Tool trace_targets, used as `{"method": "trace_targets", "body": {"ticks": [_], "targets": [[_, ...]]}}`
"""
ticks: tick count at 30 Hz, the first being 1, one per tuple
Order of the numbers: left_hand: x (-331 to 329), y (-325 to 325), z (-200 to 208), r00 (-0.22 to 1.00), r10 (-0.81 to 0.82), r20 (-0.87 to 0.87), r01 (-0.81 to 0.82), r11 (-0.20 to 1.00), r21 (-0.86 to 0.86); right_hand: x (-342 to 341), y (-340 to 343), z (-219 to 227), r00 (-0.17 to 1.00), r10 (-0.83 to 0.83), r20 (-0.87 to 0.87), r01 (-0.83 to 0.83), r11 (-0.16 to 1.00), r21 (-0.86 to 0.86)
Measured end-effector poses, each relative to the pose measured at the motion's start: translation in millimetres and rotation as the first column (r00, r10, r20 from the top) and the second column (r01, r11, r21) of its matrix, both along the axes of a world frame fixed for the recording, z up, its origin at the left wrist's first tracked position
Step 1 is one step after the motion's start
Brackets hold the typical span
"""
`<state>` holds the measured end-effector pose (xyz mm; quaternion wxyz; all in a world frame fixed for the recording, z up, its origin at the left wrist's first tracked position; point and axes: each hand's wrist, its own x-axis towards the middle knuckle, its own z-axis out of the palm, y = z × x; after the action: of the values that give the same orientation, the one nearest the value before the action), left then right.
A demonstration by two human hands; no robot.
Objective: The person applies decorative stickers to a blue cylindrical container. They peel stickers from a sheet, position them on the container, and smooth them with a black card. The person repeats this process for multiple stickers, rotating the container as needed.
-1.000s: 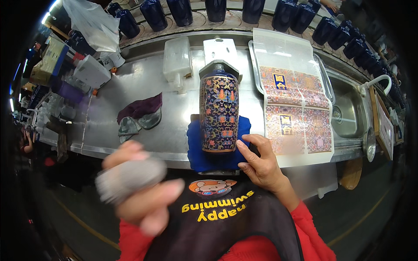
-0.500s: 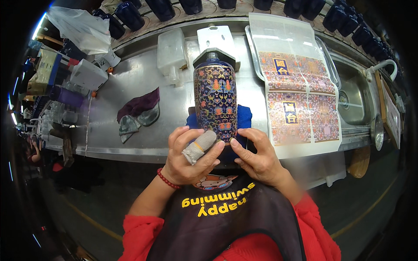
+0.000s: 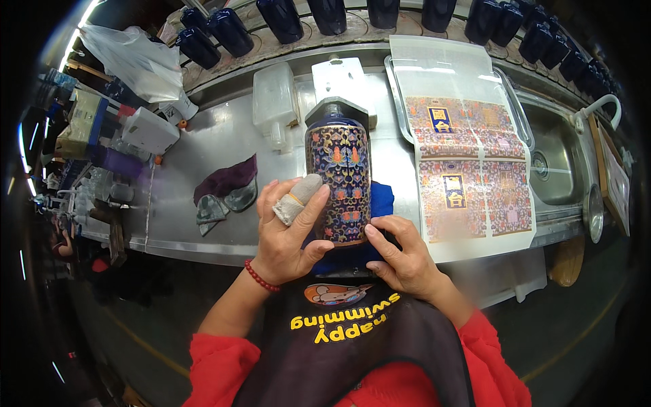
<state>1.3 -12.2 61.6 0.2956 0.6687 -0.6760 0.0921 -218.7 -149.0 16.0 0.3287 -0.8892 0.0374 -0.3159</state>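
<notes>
A dark blue bottle (image 3: 339, 183) with a colourful floral, gold-edged decal lies with its neck pointing away from me, in front of a grey octagonal piece (image 3: 337, 104). Under its lower part is a blue cloth (image 3: 382, 201). My left hand (image 3: 290, 227) is beside the bottle's left side, fingers and thumb apart; a grey cloth sleeve with a yellow band (image 3: 299, 199) covers one finger. At the lower right edge of the decal, my right hand (image 3: 400, 258) touches the bottle with its thumb, the other fingers stretched loosely.
Printed decal sheets (image 3: 475, 183) lie on a tray (image 3: 397, 88) at right, beside a sink (image 3: 559, 166). Purple and grey cloths (image 3: 227, 188) and a clear plastic container (image 3: 274, 98) are on the metal table. Several dark blue bottles (image 3: 278, 20) line the far side.
My left hand has moved from the decal's lower edge to the bottle's left side, its thumb lifting away. My right hand has shifted slightly down. The whole view has also shifted a little.
</notes>
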Motion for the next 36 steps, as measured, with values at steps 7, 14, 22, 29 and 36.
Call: {"method": "trace_targets", "body": {"ticks": [7,14,22,29,36], "targets": [[3,-13,10,0.983,-0.038,0.177,0.034,0.999,0.025,16,-15,9,0.997,-0.056,-0.059,0.062,0.993,0.105],[7,-21,13,0.986,-0.015,0.167,0.009,0.999,0.041,22,-21,7,0.995,-0.025,-0.092,0.035,0.994,0.106],[17,-30,19,0.992,-0.025,0.120,0.020,0.999,0.047,31,-22,9,0.995,-0.097,-0.014,0.098,0.980,0.171],[17,-38,21,0.985,-0.065,0.158,0.055,0.996,0.065,34,-23,11,0.996,-0.076,-0.037,0.081,0.986,0.145],[14,-39,17,0.993,-0.079,0.084,0.076,0.996,0.043,35,-31,-2,0.982,-0.170,-0.083,0.179,0.976,0.127]]}}
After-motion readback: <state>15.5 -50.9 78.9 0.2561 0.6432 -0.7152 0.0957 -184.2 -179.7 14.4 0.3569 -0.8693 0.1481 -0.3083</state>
